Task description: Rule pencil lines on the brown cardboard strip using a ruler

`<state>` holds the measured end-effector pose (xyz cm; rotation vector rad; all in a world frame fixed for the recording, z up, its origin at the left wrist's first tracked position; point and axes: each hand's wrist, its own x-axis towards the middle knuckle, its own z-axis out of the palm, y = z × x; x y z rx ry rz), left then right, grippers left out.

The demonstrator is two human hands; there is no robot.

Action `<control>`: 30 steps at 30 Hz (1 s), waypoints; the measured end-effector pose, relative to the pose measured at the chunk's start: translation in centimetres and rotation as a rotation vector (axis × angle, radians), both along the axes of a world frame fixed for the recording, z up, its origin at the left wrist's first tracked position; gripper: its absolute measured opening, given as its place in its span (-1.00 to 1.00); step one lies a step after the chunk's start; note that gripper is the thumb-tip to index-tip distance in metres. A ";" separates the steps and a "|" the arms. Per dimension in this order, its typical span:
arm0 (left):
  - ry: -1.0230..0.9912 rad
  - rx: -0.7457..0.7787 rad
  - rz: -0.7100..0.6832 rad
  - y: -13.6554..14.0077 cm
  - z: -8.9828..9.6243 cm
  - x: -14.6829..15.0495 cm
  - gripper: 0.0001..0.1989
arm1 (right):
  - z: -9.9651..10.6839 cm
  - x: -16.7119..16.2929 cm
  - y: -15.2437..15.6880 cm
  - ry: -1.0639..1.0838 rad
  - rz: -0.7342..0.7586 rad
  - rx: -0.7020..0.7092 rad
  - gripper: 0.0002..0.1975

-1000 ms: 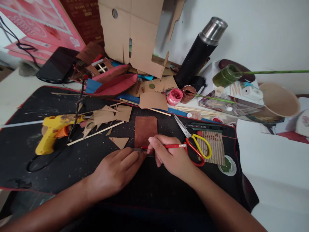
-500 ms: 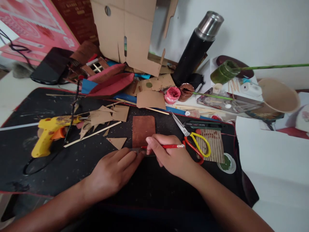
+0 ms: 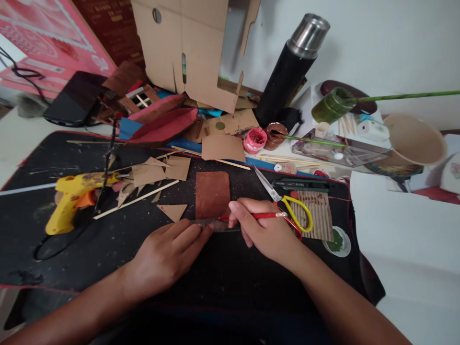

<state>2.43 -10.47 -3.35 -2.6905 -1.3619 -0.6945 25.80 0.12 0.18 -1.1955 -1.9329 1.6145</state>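
Observation:
A brown-painted rectangle of cardboard (image 3: 212, 194) lies on the black mat in front of me. Across its near edge runs a clear ruler (image 3: 227, 227), partly covered by my fingers. My left hand (image 3: 168, 249) presses the ruler down with its fingers held together. In a writing grip, my right hand (image 3: 264, 230) is closed around a red pencil (image 3: 264, 215), whose tip meets the ruler's edge on the brown piece. Just right of that hand rest scissors (image 3: 296, 213) with yellow and orange handles.
A yellow glue gun (image 3: 70, 201) lies at left beside cardboard scraps (image 3: 147, 173) and a thin stick (image 3: 136, 200). Behind stand open paint jars (image 3: 255, 140) and a black flask (image 3: 287, 72). Corrugated card (image 3: 316, 215), a box cutter (image 3: 302, 184) and a green paint lid (image 3: 338, 241) lie right.
My right hand has slid the pencil a little to the right along the ruler, uncovering more of the ruler. My left hand keeps its place on the ruler.

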 end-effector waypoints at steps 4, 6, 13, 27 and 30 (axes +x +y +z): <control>-0.001 -0.013 -0.006 0.1 0.1 0.0 -0.72 | 0.0 0.5 0.1 0.001 -0.032 -0.036 -0.53; -0.003 -0.018 -0.008 0.1 0.1 0.1 -0.72 | -0.1 0.7 0.1 0.007 -0.055 -0.082 -0.54; 0.001 0.004 -0.009 0.0 -0.1 0.0 -0.72 | -0.9 1.1 -0.3 0.159 -0.134 -0.084 -0.52; 0.071 0.113 -0.015 0.2 0.3 0.4 -0.69 | -1.0 -1.5 2.4 0.124 0.071 0.415 -0.75; 0.070 0.111 -0.020 0.1 0.5 0.3 -0.69 | -2.4 -1.6 3.4 0.138 0.101 0.501 -0.77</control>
